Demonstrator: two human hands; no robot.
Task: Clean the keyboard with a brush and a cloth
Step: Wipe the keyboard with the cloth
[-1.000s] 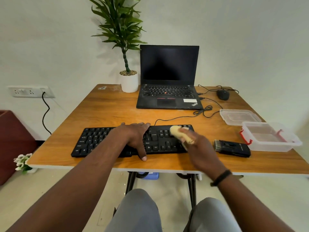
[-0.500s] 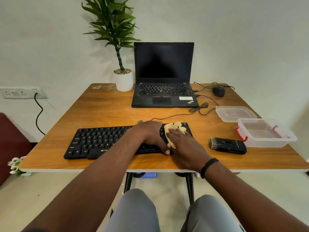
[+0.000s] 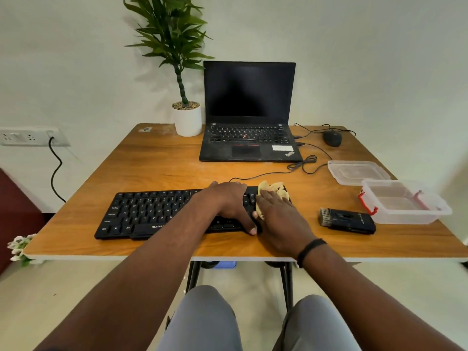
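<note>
A black keyboard (image 3: 152,214) lies along the near edge of the wooden table (image 3: 157,163). My left hand (image 3: 228,201) lies palm down on the keyboard's right half, fingers spread, holding it in place. My right hand (image 3: 276,216) presses a crumpled yellow cloth (image 3: 274,187) flat onto the keyboard's right end; the cloth sticks out past my fingertips. A black brush (image 3: 347,220) with short bristles lies on the table to the right of the keyboard, untouched.
An open black laptop (image 3: 249,115) stands at the back, a potted plant (image 3: 187,117) to its left, a mouse (image 3: 332,138) and cables to its right. A clear plastic box (image 3: 405,201) and its lid (image 3: 357,172) sit at the right edge.
My right hand has brought the cloth down from above the keys and now presses it on the keyboard's right end. My left hand has slid right along the keyboard.
</note>
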